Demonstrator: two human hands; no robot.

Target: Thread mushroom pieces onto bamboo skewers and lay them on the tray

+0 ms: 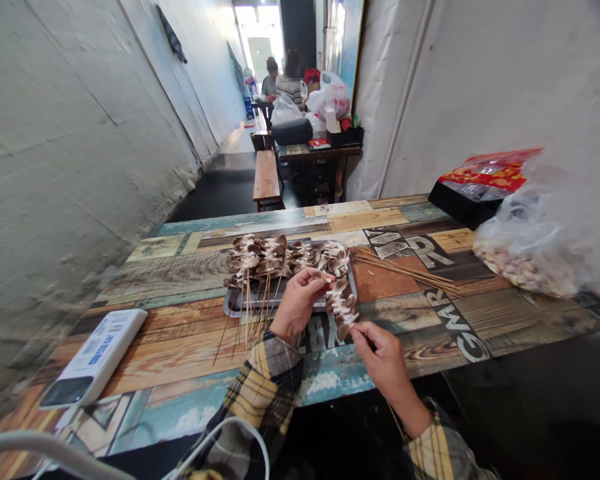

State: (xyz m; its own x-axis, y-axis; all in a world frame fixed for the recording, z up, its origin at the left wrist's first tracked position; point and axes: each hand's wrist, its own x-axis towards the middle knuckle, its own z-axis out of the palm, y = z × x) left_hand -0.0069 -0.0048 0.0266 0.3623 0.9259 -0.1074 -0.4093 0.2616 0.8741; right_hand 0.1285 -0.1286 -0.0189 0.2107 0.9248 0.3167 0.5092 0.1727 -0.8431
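Observation:
Between my two hands I hold a skewer of sliced mushroom pieces. My left hand is closed on its upper end, fingers pinching the top pieces. My right hand pinches the lower end by the stick, near the table's front edge. Just behind them a metal tray carries several finished mushroom skewers, sticks pointing toward me. A bundle of bare bamboo sticks lies on the table to the right of the tray.
A clear plastic bag of mushroom pieces sits at the right, a red packet behind it. A white power bank lies at the left front, with a white cable near my sleeve. Two people sit at a far table.

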